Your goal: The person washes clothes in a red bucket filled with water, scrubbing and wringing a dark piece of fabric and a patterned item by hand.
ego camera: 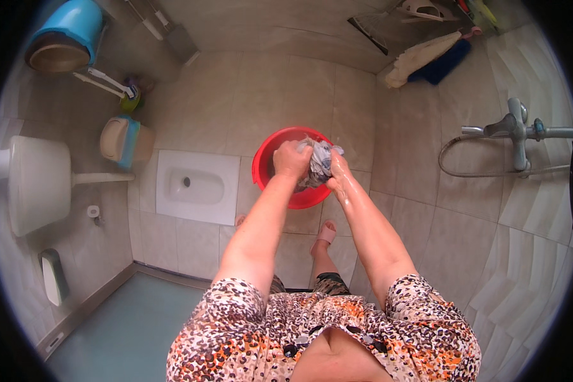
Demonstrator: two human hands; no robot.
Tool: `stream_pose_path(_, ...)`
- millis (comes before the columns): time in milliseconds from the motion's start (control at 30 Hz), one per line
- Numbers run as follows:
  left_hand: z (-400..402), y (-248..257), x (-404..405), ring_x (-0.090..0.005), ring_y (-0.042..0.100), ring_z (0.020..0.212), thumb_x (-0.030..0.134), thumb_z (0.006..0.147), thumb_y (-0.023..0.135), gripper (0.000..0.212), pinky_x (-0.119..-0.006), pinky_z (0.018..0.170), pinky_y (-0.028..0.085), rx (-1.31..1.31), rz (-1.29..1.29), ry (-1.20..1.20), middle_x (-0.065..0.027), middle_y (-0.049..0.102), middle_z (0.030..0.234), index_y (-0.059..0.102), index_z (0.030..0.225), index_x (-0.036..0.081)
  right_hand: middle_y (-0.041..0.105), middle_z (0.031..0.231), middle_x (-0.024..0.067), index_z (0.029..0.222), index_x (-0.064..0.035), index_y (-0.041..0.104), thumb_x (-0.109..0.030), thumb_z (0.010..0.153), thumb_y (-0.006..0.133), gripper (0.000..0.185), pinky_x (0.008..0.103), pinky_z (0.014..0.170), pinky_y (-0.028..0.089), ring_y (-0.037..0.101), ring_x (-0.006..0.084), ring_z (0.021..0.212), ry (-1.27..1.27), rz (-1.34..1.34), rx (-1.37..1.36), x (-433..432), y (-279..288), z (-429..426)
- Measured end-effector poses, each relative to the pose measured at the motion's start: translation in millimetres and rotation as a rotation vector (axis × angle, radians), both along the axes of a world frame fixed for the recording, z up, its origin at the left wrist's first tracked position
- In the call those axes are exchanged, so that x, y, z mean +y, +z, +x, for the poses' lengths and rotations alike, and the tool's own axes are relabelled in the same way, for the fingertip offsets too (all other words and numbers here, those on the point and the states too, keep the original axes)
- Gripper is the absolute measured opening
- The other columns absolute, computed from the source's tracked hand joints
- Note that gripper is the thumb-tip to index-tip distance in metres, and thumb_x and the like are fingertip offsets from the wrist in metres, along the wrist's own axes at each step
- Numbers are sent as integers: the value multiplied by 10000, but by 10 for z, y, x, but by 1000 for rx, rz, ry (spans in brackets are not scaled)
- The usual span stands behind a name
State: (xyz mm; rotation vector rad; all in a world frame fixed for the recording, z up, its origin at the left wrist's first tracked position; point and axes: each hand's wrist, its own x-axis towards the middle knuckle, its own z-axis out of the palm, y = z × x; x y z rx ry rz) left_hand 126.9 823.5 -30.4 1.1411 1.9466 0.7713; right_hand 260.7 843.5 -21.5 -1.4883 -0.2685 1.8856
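Note:
Over a round red plastic basin (262, 164) on the tiled floor, I hold a bunched, wet-looking pale cloth with dark patterning (321, 160) between both hands. My left hand (290, 160) grips the cloth's left side, its fingers curled and partly hidden. On the other side, my right hand (339, 169) is closed around the cloth's right edge, and the wrist and forearm shine with water. The inside of the basin is mostly covered by the hands and cloth, so its contents cannot be told.
A white squat toilet (198, 186) is set in the floor left of the basin. Beyond it stands a small lidded bin (119, 141). A shower mixer (518, 131) with a hose is on the right wall. Cloths (422, 57) hang at the upper right. My slippered foot (325, 232) is near the basin.

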Motion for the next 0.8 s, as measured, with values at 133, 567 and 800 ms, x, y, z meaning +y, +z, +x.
stream_pose_path(133,-113,-28,-123,-327,569,1148,221,678,633,656,-376,1002,437,-413,119,-304,-201,591,1238,515,1295,31,640,1161,115,1202,-41,565,-355,989,421,406,417,906,517,632,254,1048,37,-63,33,-6,34,121)
stream_pose_path(567,-70,-53,-9,-361,638,972,254,644,739,509,-400,862,502,-182,-115,-420,-213,661,1021,635,1071,-3,538,1276,117,1286,-75,468,-596,906,508,646,442,1034,359,487,262,1194,325,106,-96,23,410,328)
stream_pose_path(800,323,636,-320,-342,649,940,113,721,707,539,-386,827,507,-226,306,-319,-185,641,1066,470,1198,28,576,1177,170,1262,-72,535,-658,820,594,736,459,938,500,616,313,1025,45,-149,267,231,51,331)
